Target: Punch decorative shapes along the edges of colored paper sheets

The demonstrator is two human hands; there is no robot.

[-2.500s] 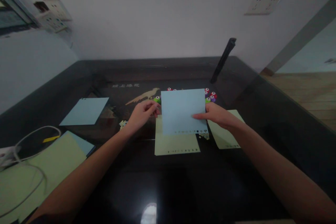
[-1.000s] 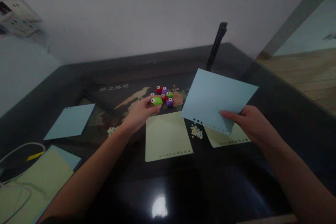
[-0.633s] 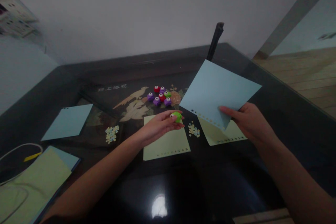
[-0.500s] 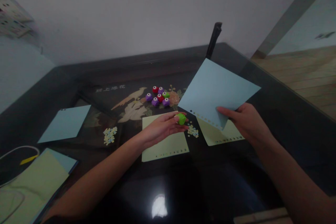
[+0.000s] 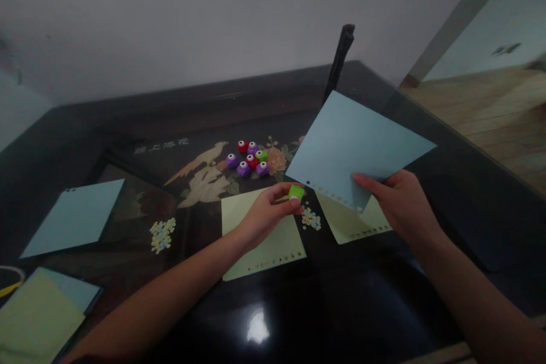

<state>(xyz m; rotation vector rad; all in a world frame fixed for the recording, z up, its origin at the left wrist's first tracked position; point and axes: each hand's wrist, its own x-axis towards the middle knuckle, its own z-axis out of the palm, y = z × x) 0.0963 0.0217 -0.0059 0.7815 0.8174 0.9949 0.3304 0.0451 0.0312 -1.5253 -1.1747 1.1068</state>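
My left hand (image 5: 268, 210) is closed on a small green craft paper punch (image 5: 296, 192), held between thumb and fingers over a yellow sheet (image 5: 260, 256) with punched holes along its near edge. In my right hand (image 5: 403, 196) is a light blue sheet of paper (image 5: 358, 142), pinched at its lower edge and raised above the table. A row of small holes runs along the blue sheet's lower left edge, close to the punch but apart from it. Under it, partly hidden, lies another yellow sheet (image 5: 341, 227) with holes. Tiny paper cutouts (image 5: 311, 219) lie between the yellow sheets.
Several purple, red and green punches (image 5: 251, 160) are grouped beyond my left hand. More cutouts (image 5: 162, 235) lie to the left, near a blue sheet (image 5: 77, 216) and stacked yellow and blue paper (image 5: 42, 313). A black upright object (image 5: 340, 60) stands at the table's back.
The green punch has turned in my left hand, with its white part now facing down towards me, and my fingers have closed further round it. My view has shifted slightly; the blue sheet stays held.
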